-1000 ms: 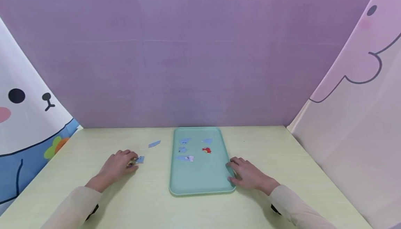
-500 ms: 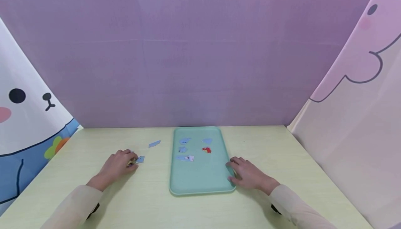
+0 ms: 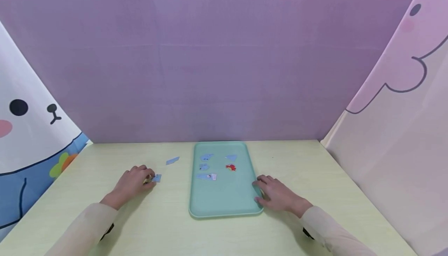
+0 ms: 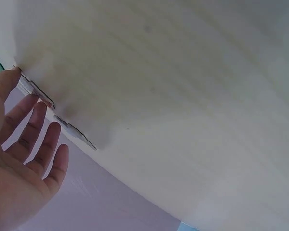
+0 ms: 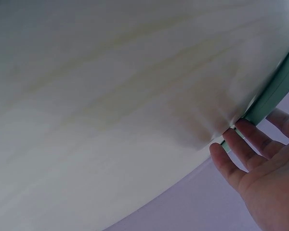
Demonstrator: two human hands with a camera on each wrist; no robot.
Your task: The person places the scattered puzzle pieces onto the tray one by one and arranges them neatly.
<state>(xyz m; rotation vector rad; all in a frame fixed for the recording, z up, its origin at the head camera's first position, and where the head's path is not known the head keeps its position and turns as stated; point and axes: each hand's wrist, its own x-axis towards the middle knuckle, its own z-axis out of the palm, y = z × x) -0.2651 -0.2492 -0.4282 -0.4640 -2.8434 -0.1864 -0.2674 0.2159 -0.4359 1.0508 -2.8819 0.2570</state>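
Note:
My left hand (image 3: 134, 182) is low over the table, left of the tray, with thumb and index finger pinching a blue puzzle piece (image 3: 157, 178). In the left wrist view the thumb and index finger (image 4: 26, 103) meet a thin flat piece (image 4: 41, 94), seen edge-on; the other fingers are extended. A second thin piece (image 4: 74, 130) lies near the ring fingertip. My right hand (image 3: 280, 195) rests against the right rim of a green tray (image 3: 225, 203), its fingers fairly straight in the right wrist view. Inside the tray lie blue pieces (image 3: 206, 177) and a red piece (image 3: 231, 167).
Another blue piece (image 3: 172, 160) lies on the pale table (image 3: 168, 225) between the left hand and the tray. A purple backdrop (image 3: 210, 73) rises behind the table, and printed cloth panels (image 3: 395, 151) stand at both sides.
My left hand has shifted slightly to the right, covering more of the blue puzzle piece. The right hand, the tray and its pieces have stayed put.

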